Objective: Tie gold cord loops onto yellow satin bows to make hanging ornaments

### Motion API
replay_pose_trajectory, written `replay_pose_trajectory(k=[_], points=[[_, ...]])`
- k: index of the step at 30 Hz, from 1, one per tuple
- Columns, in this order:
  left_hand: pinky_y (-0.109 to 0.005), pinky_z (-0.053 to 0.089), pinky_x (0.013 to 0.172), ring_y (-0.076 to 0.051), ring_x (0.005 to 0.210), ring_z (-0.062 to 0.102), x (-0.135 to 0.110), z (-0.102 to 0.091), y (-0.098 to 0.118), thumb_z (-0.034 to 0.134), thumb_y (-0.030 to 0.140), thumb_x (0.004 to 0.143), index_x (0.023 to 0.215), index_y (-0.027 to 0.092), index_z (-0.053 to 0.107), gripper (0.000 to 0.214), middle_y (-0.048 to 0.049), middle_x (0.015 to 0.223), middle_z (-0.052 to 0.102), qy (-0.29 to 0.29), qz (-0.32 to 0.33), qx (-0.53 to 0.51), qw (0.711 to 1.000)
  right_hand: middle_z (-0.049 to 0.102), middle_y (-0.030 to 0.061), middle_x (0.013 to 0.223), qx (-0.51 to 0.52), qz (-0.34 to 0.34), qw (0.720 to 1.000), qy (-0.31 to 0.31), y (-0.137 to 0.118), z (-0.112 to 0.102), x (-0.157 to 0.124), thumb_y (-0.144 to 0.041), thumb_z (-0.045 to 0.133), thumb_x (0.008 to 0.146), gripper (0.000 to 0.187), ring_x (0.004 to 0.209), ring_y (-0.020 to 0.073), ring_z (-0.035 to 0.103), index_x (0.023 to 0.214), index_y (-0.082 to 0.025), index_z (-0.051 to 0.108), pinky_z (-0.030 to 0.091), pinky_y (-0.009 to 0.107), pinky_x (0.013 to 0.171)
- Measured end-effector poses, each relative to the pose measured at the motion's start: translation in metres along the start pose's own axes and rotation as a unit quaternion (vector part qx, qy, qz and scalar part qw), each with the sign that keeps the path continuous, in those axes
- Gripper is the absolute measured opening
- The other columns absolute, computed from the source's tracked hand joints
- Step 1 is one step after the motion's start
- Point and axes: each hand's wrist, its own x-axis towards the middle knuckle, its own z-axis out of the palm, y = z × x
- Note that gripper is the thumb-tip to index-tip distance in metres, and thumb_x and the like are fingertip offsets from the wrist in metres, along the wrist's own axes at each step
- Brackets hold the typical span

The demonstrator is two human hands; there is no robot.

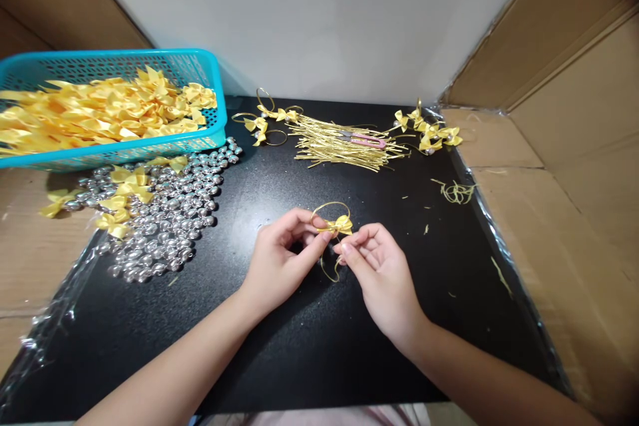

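Between thumb and fingers, my left hand (pixel 287 249) pinches a yellow ribbon bow (pixel 343 225) with a loop of gold cord (pixel 332 204) standing above it. My right hand (pixel 377 269) is closed just right of the bow, its thumb and forefinger pinching a thin strand that runs from the bow. A curved length of gold cord hangs below, between both hands. Beyond them lies a pile of gold cord pieces (pixel 329 150), with pink-handled thread snips (pixel 367 140) on top. Whether a bell sits on the held bow is hidden by my fingers.
At the back left stands a turquoise basket (pixel 215 80) of yellow bows. Silver bells (pixel 164 233) spread before it, with several loose bows (pixel 130 183) on them. Looped bows (pixel 257 125) and more bows (pixel 432 136) flank the cord pile. Tangled cord (pixel 456 193) lies right. Cardboard walls (pixel 574 60) border the table.
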Motion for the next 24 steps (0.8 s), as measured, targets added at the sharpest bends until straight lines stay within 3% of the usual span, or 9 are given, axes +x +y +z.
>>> replay_pose_trajectory(k=[24], points=[[-0.023, 0.049, 0.063, -0.013, 0.068, 0.065, 0.0016, -0.0006, -0.0035, 0.069, 0.025, 0.082, 0.089, 0.018, 0.065, 0.011, -0.0025, 0.08, 0.07, -0.009, 0.013, 0.024, 1.0, 0.065, -0.004, 0.073, 0.014, 0.003, 1.0, 0.0, 0.0003, -0.0019, 0.0024, -0.029, 0.078, 0.073, 0.028, 0.073, 0.0104, 0.066, 0.077, -0.02, 0.052, 0.052, 0.022, 0.07]])
